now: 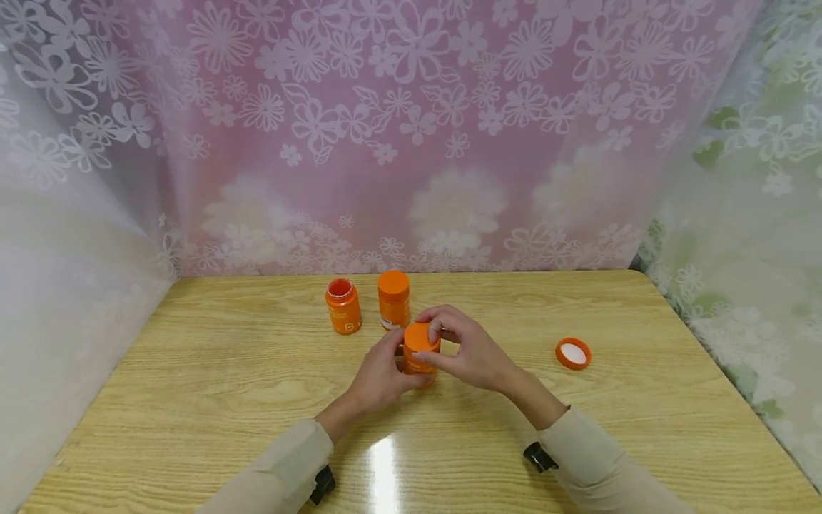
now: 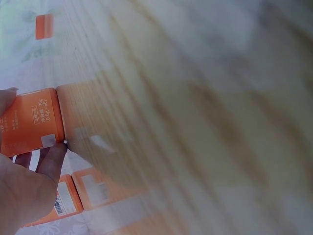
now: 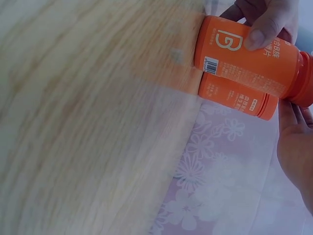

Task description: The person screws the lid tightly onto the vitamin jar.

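An orange bottle (image 1: 419, 362) stands upright on the wooden table between both hands, its orange cap (image 1: 420, 335) on top. My left hand (image 1: 379, 371) grips the bottle's body from the left, with the thumb across the near side. From the right, my right hand (image 1: 472, 350) holds the cap, thumb in front and fingers behind. Printed text and a barcode show on the bottle (image 3: 244, 54) in the right wrist view. Just behind it stands a second capped orange bottle (image 1: 394, 300). To its left is an uncapped orange bottle (image 1: 343, 307) with its mouth showing.
A loose orange cap (image 1: 574, 353) lies on the right part of the table (image 1: 257, 385), white inner side up. A flowered pink curtain (image 1: 411, 143) hangs along the table's back edge, with pale curtains at both sides.
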The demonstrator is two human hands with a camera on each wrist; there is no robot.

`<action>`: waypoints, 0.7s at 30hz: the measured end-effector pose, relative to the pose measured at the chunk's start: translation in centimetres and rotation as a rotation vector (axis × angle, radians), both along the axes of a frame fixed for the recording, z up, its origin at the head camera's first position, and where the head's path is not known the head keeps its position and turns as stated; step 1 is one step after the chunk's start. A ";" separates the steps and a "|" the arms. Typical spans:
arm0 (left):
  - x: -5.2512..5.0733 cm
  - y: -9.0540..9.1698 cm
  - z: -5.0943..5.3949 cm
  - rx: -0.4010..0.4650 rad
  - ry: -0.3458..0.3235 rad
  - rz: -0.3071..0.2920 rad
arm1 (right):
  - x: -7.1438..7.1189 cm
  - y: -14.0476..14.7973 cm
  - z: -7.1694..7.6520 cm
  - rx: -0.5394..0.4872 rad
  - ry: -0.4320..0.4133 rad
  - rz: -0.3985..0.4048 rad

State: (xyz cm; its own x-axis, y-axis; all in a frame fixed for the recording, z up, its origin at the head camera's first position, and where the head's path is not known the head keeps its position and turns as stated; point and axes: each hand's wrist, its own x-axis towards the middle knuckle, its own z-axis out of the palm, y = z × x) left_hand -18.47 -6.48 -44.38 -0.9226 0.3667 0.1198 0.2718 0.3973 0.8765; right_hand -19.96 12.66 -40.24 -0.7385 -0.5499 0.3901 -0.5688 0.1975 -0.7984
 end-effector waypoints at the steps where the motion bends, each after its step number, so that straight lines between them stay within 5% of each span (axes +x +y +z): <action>1: 0.0 0.0 0.0 0.003 -0.001 -0.002 | 0.0 0.0 0.0 -0.005 -0.003 0.004; 9: 0.0 0.1 0.0 0.011 0.008 -0.012 | 0.0 0.3 0.1 0.060 0.050 0.012; 14: 0.0 0.0 0.0 0.008 0.000 -0.008 | -0.5 0.8 2.1 0.239 0.144 0.032; 21: 0.0 0.0 0.2 0.006 -0.016 -0.012 | -1.3 0.5 6.0 0.582 0.149 0.160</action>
State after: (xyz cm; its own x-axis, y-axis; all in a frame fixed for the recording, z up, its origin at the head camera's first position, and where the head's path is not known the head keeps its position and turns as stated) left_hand -18.47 -6.52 -44.22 -0.9200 0.3769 0.1074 0.2622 0.3885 0.8834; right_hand -21.28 13.19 -34.22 -0.5898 -0.8030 0.0853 -0.7245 0.4795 -0.4952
